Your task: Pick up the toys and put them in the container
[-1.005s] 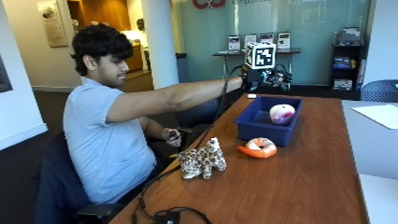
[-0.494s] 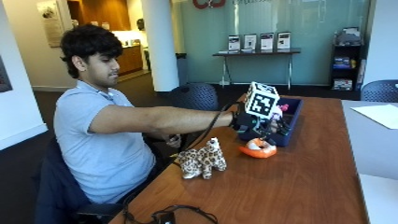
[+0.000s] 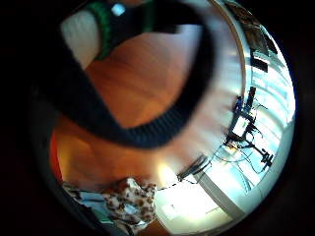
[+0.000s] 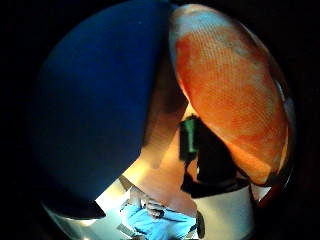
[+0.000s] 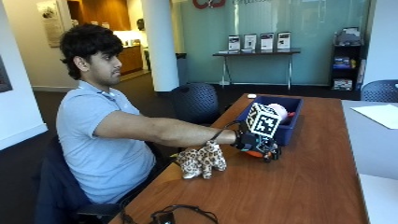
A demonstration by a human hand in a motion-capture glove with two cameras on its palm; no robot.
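Observation:
In the outside view my gloved right hand (image 5: 253,140) sits low on the orange toy (image 5: 251,153), just in front of the blue container (image 5: 291,127). Its fingers curl down over the toy, which still lies on the wooden table (image 5: 298,186) and is mostly hidden. The thumb side palm view is filled by the orange toy (image 4: 230,95) and the container's blue wall (image 4: 90,110). A spotted leopard plush (image 5: 200,161) stands on the table on the person's side of my hand, also visible in the little finger side view as the plush (image 3: 130,201). A pink toy (image 5: 278,111) lies in the container.
Black cables (image 5: 177,215) lie near the table's front edge. A white sheet of paper (image 5: 380,115) rests at the far right. A dark office chair (image 5: 196,102) stands beside the table behind the plush.
My hand has come back from over the container, toward the person, and dropped onto the orange toy. The leopard plush and container have not moved.

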